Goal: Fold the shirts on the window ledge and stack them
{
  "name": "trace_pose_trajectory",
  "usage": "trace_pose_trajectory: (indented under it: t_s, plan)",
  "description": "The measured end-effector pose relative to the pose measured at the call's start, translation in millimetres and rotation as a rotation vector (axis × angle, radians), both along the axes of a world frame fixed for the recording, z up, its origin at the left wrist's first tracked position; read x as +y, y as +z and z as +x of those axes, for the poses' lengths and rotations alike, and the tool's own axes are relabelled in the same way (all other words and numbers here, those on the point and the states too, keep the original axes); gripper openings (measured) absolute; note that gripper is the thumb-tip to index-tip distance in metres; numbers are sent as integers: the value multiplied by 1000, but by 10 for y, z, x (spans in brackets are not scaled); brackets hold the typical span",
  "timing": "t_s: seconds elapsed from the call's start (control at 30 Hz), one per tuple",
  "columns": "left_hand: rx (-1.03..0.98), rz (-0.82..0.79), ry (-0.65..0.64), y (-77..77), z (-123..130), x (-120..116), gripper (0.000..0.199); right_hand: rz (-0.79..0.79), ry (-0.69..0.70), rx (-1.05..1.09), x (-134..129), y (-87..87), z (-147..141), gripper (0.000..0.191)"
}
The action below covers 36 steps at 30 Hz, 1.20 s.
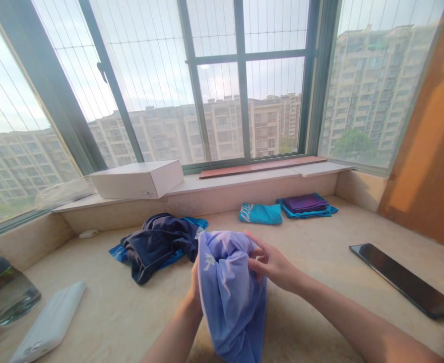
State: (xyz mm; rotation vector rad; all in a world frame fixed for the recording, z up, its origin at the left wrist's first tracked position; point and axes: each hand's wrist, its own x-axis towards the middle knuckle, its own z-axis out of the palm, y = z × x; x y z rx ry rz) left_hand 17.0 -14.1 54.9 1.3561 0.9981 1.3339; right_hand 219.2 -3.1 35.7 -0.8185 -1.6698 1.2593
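Bunched up in front of me is a light purple garment (231, 297) with pale lettering near its top left. Its lower part hangs toward me. My left hand (195, 282) grips the garment's left side, with most of its fingers hidden by the fabric. At the upper right, my right hand (269, 263) has its bent fingers on the cloth, the tips partly tucked into the folds. A crumpled dark navy garment (157, 244) lies just beyond my left hand, over some bright blue cloth (173, 259).
Near the sill lie a folded turquoise cloth (261, 214) and a blue-and-purple folded stack (308, 205). A white box (136, 179) sits on the ledge. A phone (406, 282) with a cable is at right; a clear bottle (8, 292) and white device (51, 322) are at left.
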Motion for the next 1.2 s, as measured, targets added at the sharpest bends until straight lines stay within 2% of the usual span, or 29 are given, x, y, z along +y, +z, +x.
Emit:
trace_pose_trajectory:
  t_s: [0.07, 0.17, 0.27, 0.37, 0.4, 0.47, 0.53, 0.57, 0.63, 0.7, 0.77, 0.83, 0.93, 1.0, 1.07, 1.13, 1.2]
  plan:
    - [-128, -104, -74, 15, 31, -8, 76, 72, 3, -83, 14, 44, 20, 37]
    - [-264, -173, -93, 5, 37, 63, 67, 183, -203, -83, 84, 113, 124, 35]
    - [-291, -116, -37, -43, -39, 172, 62, 39, -467, 120, 240, 138, 289, 37]
    - [-162, 47, 5, -122, -107, 218, 62, -206, -642, 383, 373, 111, 380, 46]
    - [-88, 97, -19, -153, -105, 211, 63, -276, -639, 459, 382, 99, 372, 46]
    - [74, 148, -123, -215, -54, 170, 67, -387, -502, 550, 330, 78, 299, 42]
    - [226, 166, -196, -271, 38, 120, 75, -440, -241, 517, 200, 68, 186, 43]
    - [296, 189, -188, -292, 85, 100, 79, -441, -97, 460, 122, 70, 130, 45]
    - [407, 246, -121, -310, 149, 78, 76, -411, 113, 336, -17, 90, 52, 49]
    - [470, 256, -81, -293, 156, 84, 56, -361, 144, 301, -86, 130, 37, 50]
    - [491, 209, -54, -249, 107, 111, 39, -321, 13, 374, -52, 181, 93, 48]
    - [446, 162, 10, -199, 30, 154, 45, -282, -206, 496, 71, 226, 206, 46]
    - [203, 69, 85, -149, -67, 230, 55, -169, -467, 562, 308, 227, 394, 42]
    - [-31, -28, 66, -136, -84, 263, 54, -56, -515, 425, 416, 145, 460, 51]
    - [-244, -121, 26, -126, -59, 258, 51, 80, -526, 171, 447, -4, 448, 69]
    - [-371, -197, -8, -107, -10, 208, 51, 251, -498, -113, 409, -183, 375, 82]
    - [-395, -274, -48, -74, 35, 129, 64, 408, -403, -364, 337, -330, 284, 76]
